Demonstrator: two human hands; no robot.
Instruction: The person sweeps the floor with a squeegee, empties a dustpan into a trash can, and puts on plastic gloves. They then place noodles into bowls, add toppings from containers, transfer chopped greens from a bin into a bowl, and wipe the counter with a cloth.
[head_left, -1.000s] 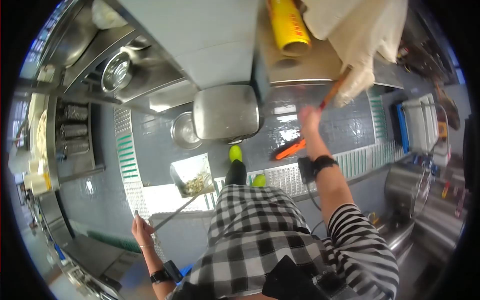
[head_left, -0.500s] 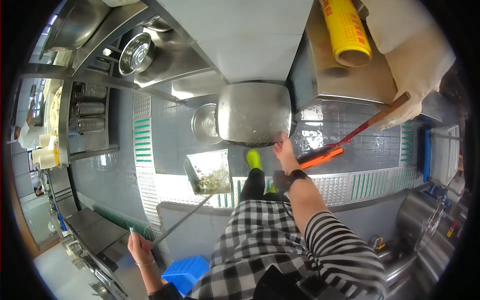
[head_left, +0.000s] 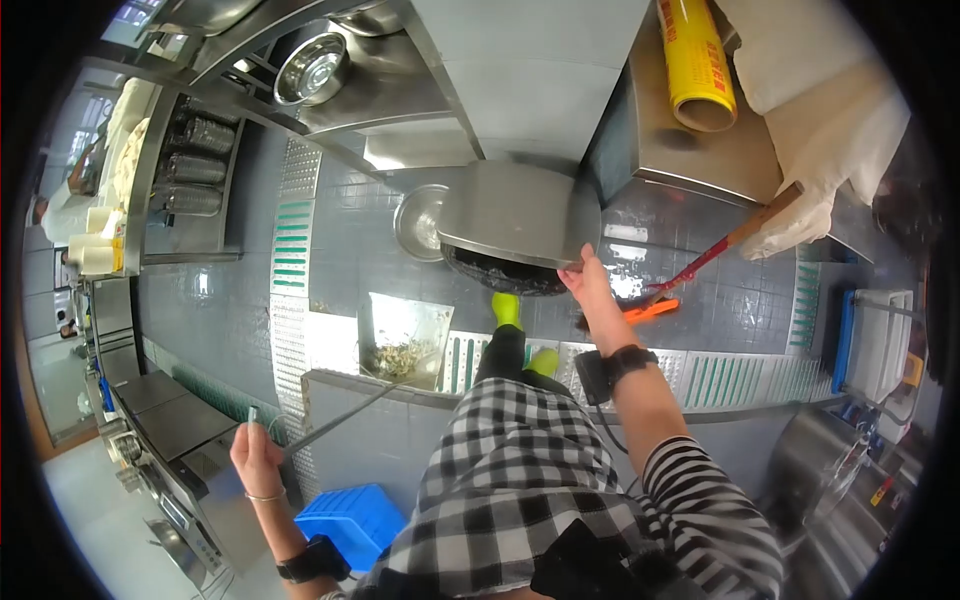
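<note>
Right hand (head_left: pixel 590 285) grips the rim of the bin lid (head_left: pixel 515 215), holding it tilted open. Left hand (head_left: pixel 258 455) is closed round the long handle of the dustpan (head_left: pixel 400 340) (loaded with scraps), which sits near the bin. Opening the bin looks like the step in hand, and emptying calls for carrying the pan level.

Steel lid (head_left: pixel 510 215) covered nearly all of the dark bin (head_left: pixel 500 277) below it. Only a black sliver showed, contents impossible to make out. The right hand (head_left: pixel 590 285) had its grip on the lid's edge, fingertips tucked out of sight underneath. Behind that wrist, the orange broom head (head_left: pixel 652 310) was half hidden. The yellow roll (head_left: pixel 695 65) ran off the top edge. The checked shirt (head_left: pixel 510 480) blocked the legs and a corner of the blue crate (head_left: pixel 340 520). Scraps in the dustpan (head_left: pixel 405 335) were too small to identify. Far left, a person (head_left: pixel 60 205) was tiny and lens-smeared.
</note>
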